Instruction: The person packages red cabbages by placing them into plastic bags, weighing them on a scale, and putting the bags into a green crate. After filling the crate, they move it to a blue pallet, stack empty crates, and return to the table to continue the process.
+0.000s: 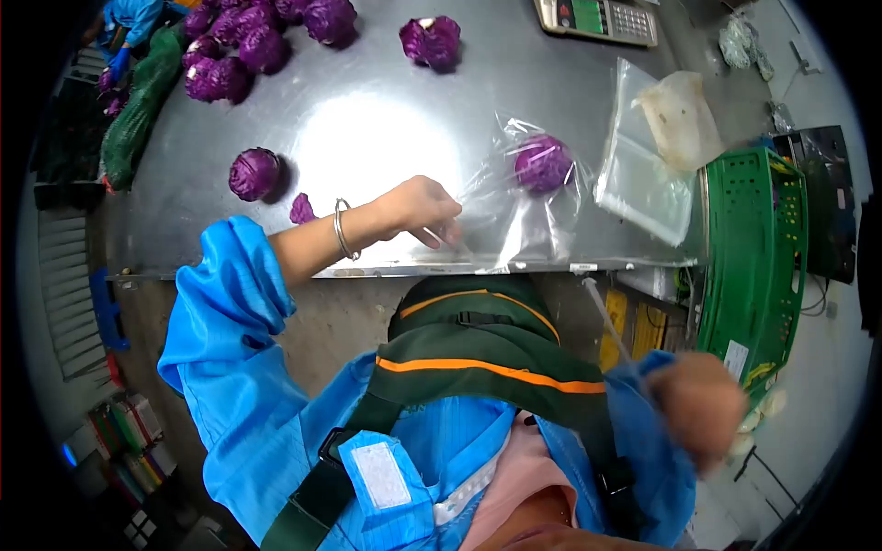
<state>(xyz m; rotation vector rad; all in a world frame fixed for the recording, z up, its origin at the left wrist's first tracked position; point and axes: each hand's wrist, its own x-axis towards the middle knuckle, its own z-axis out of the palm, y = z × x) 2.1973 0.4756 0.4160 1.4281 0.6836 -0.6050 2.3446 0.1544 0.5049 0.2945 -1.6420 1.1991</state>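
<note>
A purple cabbage (544,163) sits inside a clear plastic bag (537,230) near the front edge of the metal table. My left hand (424,211), with a bangle on its wrist, is closed at the left side of this bag, its fingers curled on the thin film. Off the table at the lower right, my right hand (700,409) is blurred by motion and looks closed. A thin whitish strip (608,317) runs from it up toward the table edge. Left of my left forearm rest a bare cabbage (255,174) and a loose purple leaf (302,209).
Several cabbages (262,48) pile up at the back left, with another cabbage (431,42) apart. A scale (602,20) stands at the back. Flat clear bags (648,174) lie at right, beside a green crate (749,266). Green netting (142,115) and a blue-gloved co-worker are far left.
</note>
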